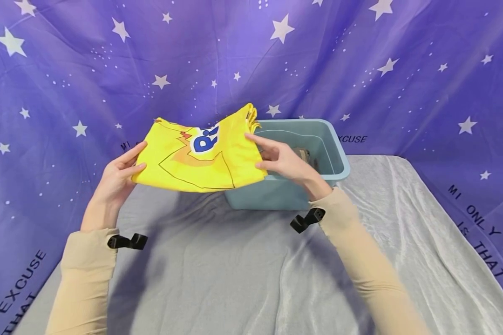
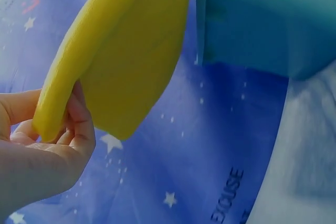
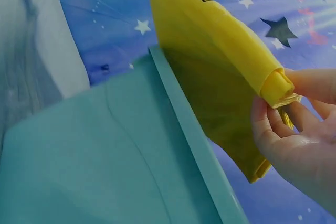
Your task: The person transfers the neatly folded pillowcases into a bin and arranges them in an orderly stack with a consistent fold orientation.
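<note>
A folded yellow cloth [image 1: 197,167] with a blue-and-white printed word is held up in the air between both hands. My left hand [image 1: 118,179] pinches its left edge between thumb and fingers; the left wrist view shows that hand [image 2: 52,140] with the fingers behind the yellow cloth [image 2: 131,51]. At the opposite end, my right hand [image 1: 285,160] grips the right edge, where folded layers show. In the right wrist view, thumb and fingers of the right hand [image 3: 304,135] hold the cloth's [image 3: 210,45] layered end. Whether it is a garment, I cannot tell.
Behind and right of the cloth stands a blue-grey plastic bin [image 1: 272,197], its near left rim partly covered by the cloth. Something brownish [image 1: 303,155] lies inside it, mostly hidden. A grey velvety cover [image 1: 218,270] spreads over the table, with a purple star-printed curtain [image 1: 209,56] around it.
</note>
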Demonstrator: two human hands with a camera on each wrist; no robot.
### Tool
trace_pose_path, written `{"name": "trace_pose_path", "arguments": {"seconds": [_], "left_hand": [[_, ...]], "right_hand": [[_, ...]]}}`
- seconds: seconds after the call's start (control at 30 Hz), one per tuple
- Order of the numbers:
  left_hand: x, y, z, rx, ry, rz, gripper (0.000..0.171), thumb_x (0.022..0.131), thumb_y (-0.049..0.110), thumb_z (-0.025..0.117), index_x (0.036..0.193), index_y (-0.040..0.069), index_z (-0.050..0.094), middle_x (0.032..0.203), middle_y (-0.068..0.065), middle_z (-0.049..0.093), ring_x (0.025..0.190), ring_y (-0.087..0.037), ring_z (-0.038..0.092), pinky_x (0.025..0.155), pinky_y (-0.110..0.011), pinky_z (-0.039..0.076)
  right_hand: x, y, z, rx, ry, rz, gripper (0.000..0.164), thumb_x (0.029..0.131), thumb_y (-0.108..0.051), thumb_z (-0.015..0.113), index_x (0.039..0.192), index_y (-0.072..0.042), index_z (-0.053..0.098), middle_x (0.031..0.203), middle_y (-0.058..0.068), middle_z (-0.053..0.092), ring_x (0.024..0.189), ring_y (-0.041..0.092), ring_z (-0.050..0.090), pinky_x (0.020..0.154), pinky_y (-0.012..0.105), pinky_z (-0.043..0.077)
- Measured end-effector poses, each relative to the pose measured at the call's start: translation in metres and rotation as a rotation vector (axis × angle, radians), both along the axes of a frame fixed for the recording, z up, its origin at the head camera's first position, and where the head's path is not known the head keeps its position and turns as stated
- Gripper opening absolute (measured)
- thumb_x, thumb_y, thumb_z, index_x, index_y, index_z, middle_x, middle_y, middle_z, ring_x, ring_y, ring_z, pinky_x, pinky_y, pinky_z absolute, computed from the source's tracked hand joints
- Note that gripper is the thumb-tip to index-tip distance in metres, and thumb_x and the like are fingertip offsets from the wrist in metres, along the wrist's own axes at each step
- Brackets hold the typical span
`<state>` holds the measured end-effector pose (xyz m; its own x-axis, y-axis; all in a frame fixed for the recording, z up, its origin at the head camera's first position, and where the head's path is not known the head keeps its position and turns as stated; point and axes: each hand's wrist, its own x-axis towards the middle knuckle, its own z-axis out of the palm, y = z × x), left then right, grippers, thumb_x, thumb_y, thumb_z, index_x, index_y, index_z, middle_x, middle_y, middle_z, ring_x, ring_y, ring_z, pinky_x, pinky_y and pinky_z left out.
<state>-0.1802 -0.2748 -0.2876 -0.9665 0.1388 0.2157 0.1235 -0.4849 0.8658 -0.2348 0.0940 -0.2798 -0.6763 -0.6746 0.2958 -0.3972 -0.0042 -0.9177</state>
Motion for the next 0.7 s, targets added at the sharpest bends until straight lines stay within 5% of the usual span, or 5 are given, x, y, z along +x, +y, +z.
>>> {"name": "trace_pose_path", "arguments": {"seconds": [0.23, 0.4, 0.53, 0.7], "left_hand": [[-0.017, 0.025, 0.003, -0.022, 0.012, -0.022, 0.045, 0.085, -0.016, 0.04, 0.123, 0.005, 0.052, 0.116, -0.005, 0.055, 0.102, -0.013, 0.054, 0.077, -0.022, 0.048], [-0.027, 0.043, 0.004, -0.12, -0.008, -0.003, 0.047, 0.086, -0.012, 0.042, 0.129, 0.007, 0.045, 0.135, -0.011, 0.037, 0.11, -0.012, 0.047, 0.081, -0.02, 0.046], [-0.034, 0.057, 0.006, -0.168, -0.028, 0.008, 0.05, 0.087, -0.011, 0.041, 0.133, 0.007, 0.038, 0.143, -0.014, 0.024, 0.121, -0.018, 0.035, 0.082, -0.019, 0.044], [-0.044, 0.076, 0.008, -0.148, -0.043, -0.015, 0.05, 0.087, -0.012, 0.041, 0.133, 0.007, 0.038, 0.143, -0.014, 0.023, 0.124, -0.02, 0.031, 0.082, -0.019, 0.044]], "right_hand": [[-0.004, 0.028, 0.004, -0.031, -0.017, -0.056, 0.063, 0.083, 0.003, 0.054, 0.139, -0.01, 0.028, 0.142, 0.002, 0.029, 0.083, 0.017, 0.053, 0.067, 0.022, 0.045], [-0.004, 0.044, 0.006, -0.025, -0.02, -0.106, 0.062, 0.084, 0.001, 0.055, 0.139, -0.011, 0.029, 0.143, 0.001, 0.027, 0.083, 0.015, 0.05, 0.068, 0.02, 0.044], [-0.006, 0.058, 0.007, -0.028, -0.014, -0.134, 0.061, 0.084, 0.001, 0.054, 0.139, -0.01, 0.029, 0.144, 0.001, 0.026, 0.1, 0.013, 0.046, 0.071, 0.019, 0.043], [-0.009, 0.076, 0.006, -0.049, -0.043, -0.156, 0.06, 0.085, 0.003, 0.053, 0.139, -0.011, 0.029, 0.144, 0.001, 0.025, 0.111, 0.014, 0.041, 0.072, 0.019, 0.043]]}}
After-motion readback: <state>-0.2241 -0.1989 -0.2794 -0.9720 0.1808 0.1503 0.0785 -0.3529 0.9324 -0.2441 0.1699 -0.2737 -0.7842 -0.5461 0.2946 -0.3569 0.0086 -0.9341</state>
